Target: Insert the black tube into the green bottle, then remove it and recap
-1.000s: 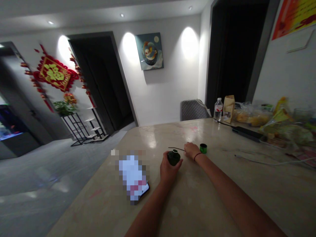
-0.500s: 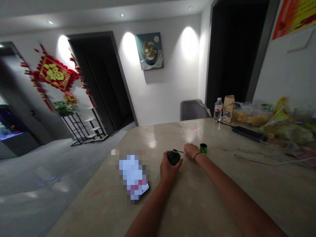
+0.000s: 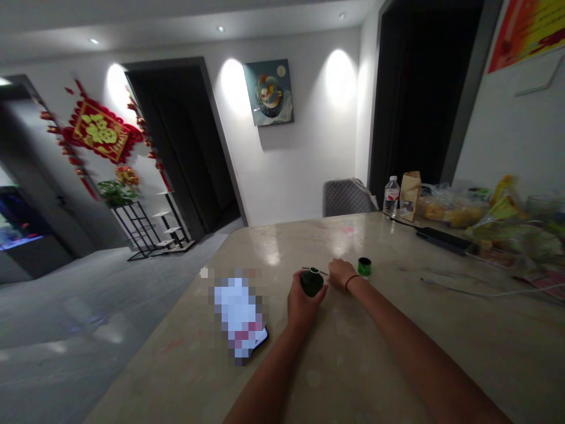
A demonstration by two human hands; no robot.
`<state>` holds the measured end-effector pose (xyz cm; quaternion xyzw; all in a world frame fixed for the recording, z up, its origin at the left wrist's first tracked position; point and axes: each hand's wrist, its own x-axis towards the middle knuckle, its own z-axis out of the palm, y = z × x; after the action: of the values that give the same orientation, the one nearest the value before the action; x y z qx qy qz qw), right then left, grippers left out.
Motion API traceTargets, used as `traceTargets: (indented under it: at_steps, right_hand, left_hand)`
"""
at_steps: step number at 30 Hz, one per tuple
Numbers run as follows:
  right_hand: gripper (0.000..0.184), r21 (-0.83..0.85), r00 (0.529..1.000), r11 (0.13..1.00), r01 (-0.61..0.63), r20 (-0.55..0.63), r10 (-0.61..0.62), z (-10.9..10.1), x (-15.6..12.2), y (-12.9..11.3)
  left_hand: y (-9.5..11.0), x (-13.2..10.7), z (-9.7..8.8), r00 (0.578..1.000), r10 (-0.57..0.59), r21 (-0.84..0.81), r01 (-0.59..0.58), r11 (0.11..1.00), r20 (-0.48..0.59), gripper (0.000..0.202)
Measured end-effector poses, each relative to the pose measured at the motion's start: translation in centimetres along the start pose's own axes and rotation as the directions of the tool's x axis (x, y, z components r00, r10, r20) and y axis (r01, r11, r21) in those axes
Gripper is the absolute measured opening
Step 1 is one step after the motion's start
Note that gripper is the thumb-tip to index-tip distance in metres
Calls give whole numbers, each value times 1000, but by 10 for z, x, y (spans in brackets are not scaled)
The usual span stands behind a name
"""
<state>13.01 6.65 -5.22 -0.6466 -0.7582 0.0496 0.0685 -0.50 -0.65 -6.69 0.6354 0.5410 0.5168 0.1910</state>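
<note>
On the counter (image 3: 353, 365), well in from the far edge, the left hand (image 3: 302, 306) curls around a dark green bottle (image 3: 312, 285), mouth up. The right hand (image 3: 342, 275), its fingertips hidden, seems to pinch a thin dark stick (image 3: 323, 272) that shows on both sides of the bottle's neck. A green cap (image 3: 364, 267) stands just beside that hand; a phone (image 3: 241, 315) lies near the left edge.
</note>
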Motion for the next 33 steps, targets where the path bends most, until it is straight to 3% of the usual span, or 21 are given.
traceTargets:
  at_steps: [3, 9, 18, 25, 29, 33]
  right_hand:
    - [30, 32, 1000, 999, -9, -16, 9, -1, 4, 3]
    - [20, 359, 998, 933, 9, -55, 11, -6, 11, 13]
    - [34, 478, 990, 876, 58, -143, 13, -9, 22, 36]
    - [46, 698, 985, 716, -1, -123, 121, -11, 25, 39]
    - [47, 753, 979, 658, -13, -125, 162, -16, 24, 40]
    - [41, 753, 977, 658, -9, -133, 165, -16, 25, 42]
  left_hand:
    - [-1, 0, 0, 1000, -1, 17, 1, 1000, 2, 52]
    - [-1, 1, 0, 1000, -5, 25, 5, 1000, 3, 52]
    - [2, 1, 0, 1000, -19, 24, 19, 1000, 4, 52]
    - [-3, 2, 2, 1000, -24, 7, 24, 1000, -11, 53]
    - [-7, 3, 4, 999, -37, -5, 37, 999, 5, 55]
    - [-9, 4, 6, 998, -58, -15, 58, 998, 16, 56]
